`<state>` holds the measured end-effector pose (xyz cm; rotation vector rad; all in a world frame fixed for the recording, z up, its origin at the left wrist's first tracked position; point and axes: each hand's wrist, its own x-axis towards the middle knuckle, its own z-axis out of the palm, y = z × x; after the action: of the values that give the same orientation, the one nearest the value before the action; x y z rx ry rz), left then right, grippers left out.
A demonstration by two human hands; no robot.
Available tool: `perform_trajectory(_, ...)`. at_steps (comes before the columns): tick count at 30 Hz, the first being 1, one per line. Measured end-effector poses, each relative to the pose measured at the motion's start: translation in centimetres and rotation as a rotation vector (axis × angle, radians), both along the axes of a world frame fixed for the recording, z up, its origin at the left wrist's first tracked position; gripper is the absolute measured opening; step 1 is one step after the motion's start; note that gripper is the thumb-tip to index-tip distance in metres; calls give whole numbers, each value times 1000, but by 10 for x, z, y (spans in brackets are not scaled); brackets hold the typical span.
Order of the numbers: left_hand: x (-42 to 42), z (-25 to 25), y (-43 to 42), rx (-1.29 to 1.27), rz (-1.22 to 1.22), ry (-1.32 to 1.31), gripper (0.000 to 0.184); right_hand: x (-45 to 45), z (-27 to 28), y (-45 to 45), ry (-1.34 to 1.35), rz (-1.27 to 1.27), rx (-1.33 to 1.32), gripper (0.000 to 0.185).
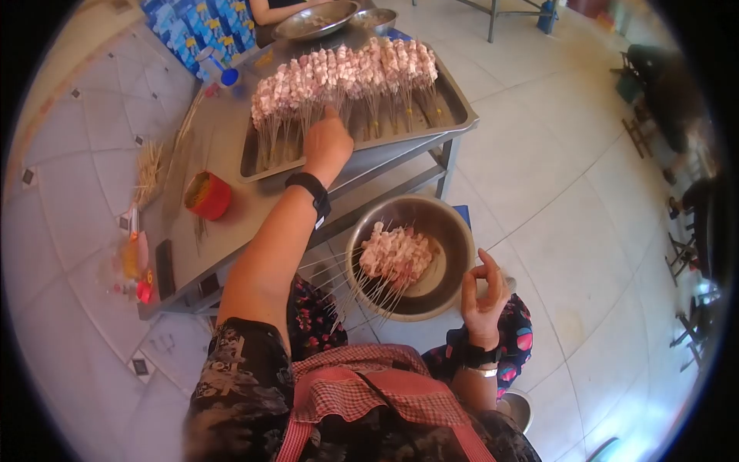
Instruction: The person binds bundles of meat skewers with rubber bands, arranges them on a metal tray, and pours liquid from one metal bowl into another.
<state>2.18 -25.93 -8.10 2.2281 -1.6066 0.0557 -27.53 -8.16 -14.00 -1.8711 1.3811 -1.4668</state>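
Looking at a bare stainless-steel table [235, 239], left to upper centre of frame, dull sheen on top. See a metal tray [289, 163] at its upper right, loaded with a long stacked row of raw meat skewers [346, 73], meat toward top of frame, sticks toward bottom.

Have left hand [329, 142] over the tray's near edge, among the stick ends. Can't tell if fingers are clamped on a stick.

Have right hand [485, 296] at lower right of centre, just beside a metal basin [454, 231]. Shows fingers curled into a loop, nothing visible inside; can't tell if tips meet. See more meat skewers [396, 254] in the basin, sticks over its left rim.

On table, left of centre: red cup [208, 195] of sticks. Toward top: metal bowls [317, 19] near another person's arm [281, 11].

Room: pale tiled floor [554, 192], dark inset diamonds at left; blue-white boxes [198, 31] upper left; dark stools [681, 254], blurred, at right edge.
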Motion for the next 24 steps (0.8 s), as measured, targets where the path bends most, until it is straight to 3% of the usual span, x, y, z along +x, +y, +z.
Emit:
perform_trajectory(6,10,-4,-15,145,-170,-55,29,1,1,1,-12,49,61,41)
perform_trajectory(10,17,-11,-13,165,-109,-16,27,4,-7,4,9,44,90,43)
perform_trajectory(13,20,-9,4,95,-138,-72,39,3,-18,7,6,11,60,39)
perform_trajectory(16,13,16,49,-189,-199,-45,50,2,-22,10,-120,-34,221,31)
perform_trajectory(17,15,17,67,-399,-297,-23,47,5,-14,13,-199,-30,248,29)
perform_trajectory(18,12,14,88,-495,-310,150,40,4,-19,13,-269,-11,245,28)
perform_trajectory(20,12,-5,129,-408,-350,679,34,5,-27,17,-490,63,435,35)
perform_trajectory(22,13,-13,173,176,-255,1285,28,10,-20,23,-646,159,802,41)
perform_trajectory(24,-2,-28,204,435,-166,1442,26,21,-20,33,-712,246,1050,46)
